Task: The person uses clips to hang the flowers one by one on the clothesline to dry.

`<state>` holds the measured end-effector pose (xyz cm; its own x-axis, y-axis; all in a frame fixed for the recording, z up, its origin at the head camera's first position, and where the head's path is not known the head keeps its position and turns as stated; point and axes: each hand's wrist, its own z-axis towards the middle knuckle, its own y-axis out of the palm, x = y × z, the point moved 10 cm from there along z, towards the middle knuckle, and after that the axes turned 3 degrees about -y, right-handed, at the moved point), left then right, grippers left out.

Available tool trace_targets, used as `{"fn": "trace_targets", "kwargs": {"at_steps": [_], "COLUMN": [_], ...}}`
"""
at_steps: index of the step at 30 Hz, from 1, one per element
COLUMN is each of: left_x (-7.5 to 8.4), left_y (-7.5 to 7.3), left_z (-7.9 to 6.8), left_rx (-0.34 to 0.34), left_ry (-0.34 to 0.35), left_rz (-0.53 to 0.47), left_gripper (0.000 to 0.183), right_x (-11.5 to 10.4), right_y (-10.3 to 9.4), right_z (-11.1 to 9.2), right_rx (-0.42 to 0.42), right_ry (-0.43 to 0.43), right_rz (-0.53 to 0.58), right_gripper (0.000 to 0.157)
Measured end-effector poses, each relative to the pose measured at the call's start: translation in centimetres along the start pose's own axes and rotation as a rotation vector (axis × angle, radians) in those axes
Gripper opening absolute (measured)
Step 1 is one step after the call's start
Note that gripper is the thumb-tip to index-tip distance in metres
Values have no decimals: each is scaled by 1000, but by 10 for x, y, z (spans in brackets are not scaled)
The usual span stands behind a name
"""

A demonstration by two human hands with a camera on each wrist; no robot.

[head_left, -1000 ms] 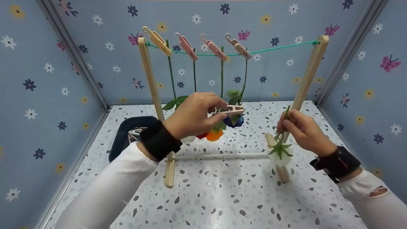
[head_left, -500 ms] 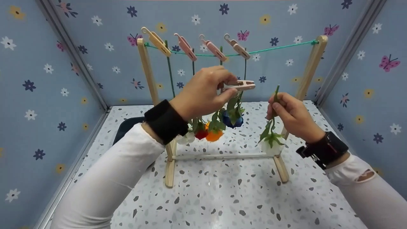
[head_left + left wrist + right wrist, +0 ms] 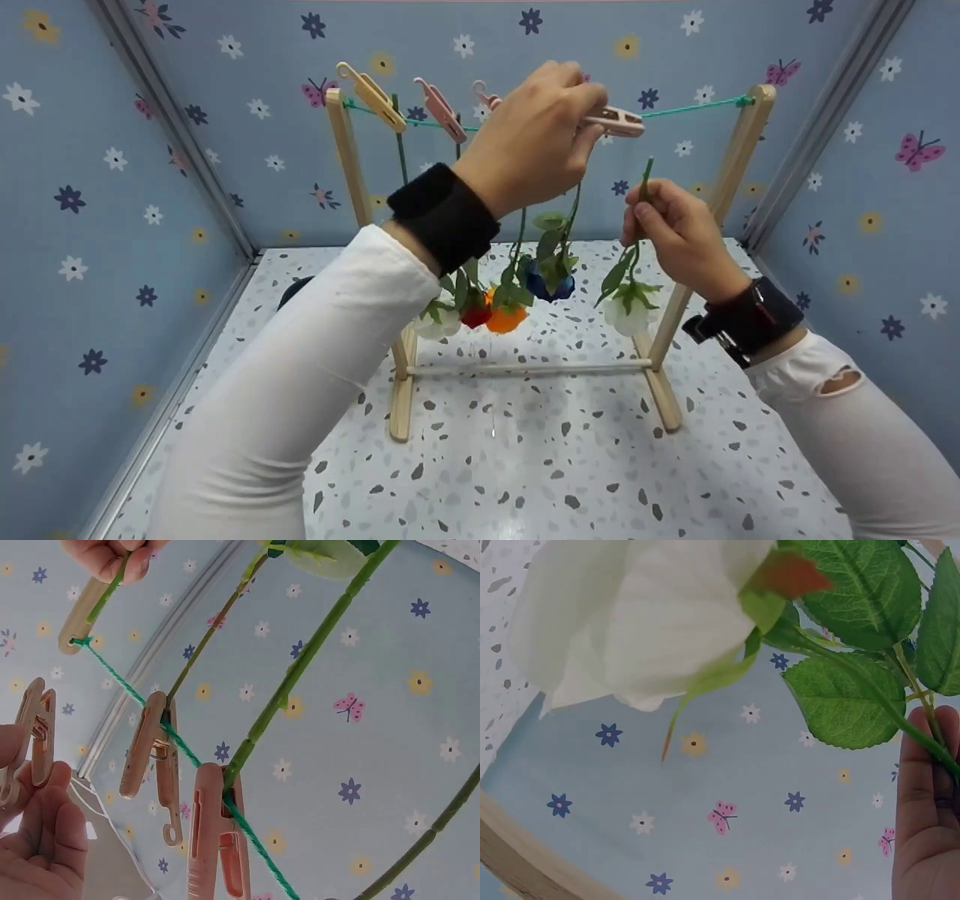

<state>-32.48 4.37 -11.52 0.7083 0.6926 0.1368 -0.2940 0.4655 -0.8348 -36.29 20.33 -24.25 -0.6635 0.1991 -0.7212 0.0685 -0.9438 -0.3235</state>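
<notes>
My left hand (image 3: 536,131) pinches a pale pink clothespin (image 3: 619,121) at the height of the green line (image 3: 694,109); its tip points right. The left wrist view shows that clothespin (image 3: 37,735) between thumb and fingers, apart from the line. My right hand (image 3: 679,236) holds an artificial white rose (image 3: 630,315) by its stem, bloom down, the stem's cut end just below the line. In the right wrist view, the rose's white petals (image 3: 652,622) and green leaves (image 3: 855,701) fill the upper part. My left hand hides some of the hanging clips in the head view.
Upside-down flowers hang clipped from the line: a white rose (image 3: 437,322), a red one (image 3: 476,315), an orange one (image 3: 506,319) and a blue one (image 3: 550,285). Wooden posts (image 3: 731,165) carry the line. A dark tray (image 3: 295,291) is mostly hidden behind my left sleeve.
My left hand has risen and moved right with the clothespin, up to the line. My right hand has lifted the white rose and brought it slightly left.
</notes>
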Motion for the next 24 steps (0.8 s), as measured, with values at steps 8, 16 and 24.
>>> {"fn": "trace_targets", "kwargs": {"at_steps": [8, 16, 24], "left_x": [-5, -1, -8], "left_y": [3, 13, 20], "left_z": [31, 52, 58], "left_rx": [-35, -116, -127], "left_ry": [-93, -94, -148], "left_rz": [111, 205, 185], "left_gripper": [32, 33, 35], "right_x": [-4, -9, -5], "right_y": [-8, -15, -13], "right_z": [15, 27, 40], "right_rx": [71, 122, 119], "right_ry": [-27, -41, -18], "right_rz": [2, -8, 13], "right_gripper": [22, 25, 26]}}
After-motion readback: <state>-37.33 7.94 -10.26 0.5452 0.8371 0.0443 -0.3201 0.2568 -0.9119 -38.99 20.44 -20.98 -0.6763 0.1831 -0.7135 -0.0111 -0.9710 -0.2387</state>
